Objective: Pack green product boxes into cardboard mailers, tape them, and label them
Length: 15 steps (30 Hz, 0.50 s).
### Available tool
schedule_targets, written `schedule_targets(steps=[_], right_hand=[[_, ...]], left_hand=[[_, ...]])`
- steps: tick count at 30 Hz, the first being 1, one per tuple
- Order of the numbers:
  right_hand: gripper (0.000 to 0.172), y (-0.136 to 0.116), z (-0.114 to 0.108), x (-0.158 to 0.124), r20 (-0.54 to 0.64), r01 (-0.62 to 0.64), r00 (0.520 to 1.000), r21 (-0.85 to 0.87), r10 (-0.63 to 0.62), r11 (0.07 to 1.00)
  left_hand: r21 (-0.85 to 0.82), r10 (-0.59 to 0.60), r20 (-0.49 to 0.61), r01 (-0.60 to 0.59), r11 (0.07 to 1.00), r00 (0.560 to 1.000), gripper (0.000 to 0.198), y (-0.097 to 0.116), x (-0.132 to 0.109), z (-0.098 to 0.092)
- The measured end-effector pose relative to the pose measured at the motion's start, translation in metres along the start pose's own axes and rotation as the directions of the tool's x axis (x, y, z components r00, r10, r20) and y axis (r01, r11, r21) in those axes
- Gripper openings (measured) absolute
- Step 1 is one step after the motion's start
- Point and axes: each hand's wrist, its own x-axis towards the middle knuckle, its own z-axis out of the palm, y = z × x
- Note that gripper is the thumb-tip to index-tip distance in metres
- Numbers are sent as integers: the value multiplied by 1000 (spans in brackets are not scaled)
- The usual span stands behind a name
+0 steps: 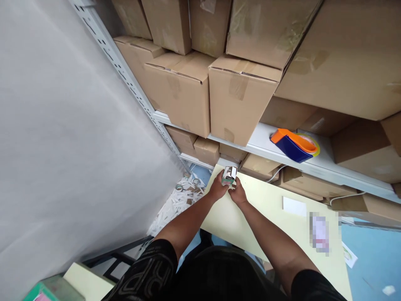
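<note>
Both of my hands grip a small box (pixel 228 176) with green and white sides, over the far left end of the pale yellow table (pixel 263 209). Its top flaps stand up, and something inside shows, too small to make out. My left hand (pixel 218 187) wraps the box's left side. Around the right side and near edge are the fingers of my right hand (pixel 237 192), with its thumb toward me. A white rectangular pad or card (pixel 294 206) lies farther right on the table.
Shelves of cardboard boxes (pixel 241 96) rise behind the table. An orange and blue tape dispenser (pixel 294 145) rests on the shelf edge. White paper scraps (pixel 175 205) and tape rolls cover the floor at left, beside a grey wall (pixel 78 125). A green box (pixel 53 288) sits at lower left.
</note>
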Motion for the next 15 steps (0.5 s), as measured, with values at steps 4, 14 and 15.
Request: schedule_targets(steps=[4,14,15], right_hand=[[79,-6,-4,2,-2,-37,999,-16,37,999],[79,-9,-11,4,-26,-73,997,-79,71,994],[80,-9,-12,3,-30,-75,997,-81,72,994]], left_hand=[[35,-18,-53,20,999,998,92,10,1,-6],[39,-80,-63,83,996,995,87,19,1,-12],[40,-92,-66,95,995,994,88,16,2,-12]])
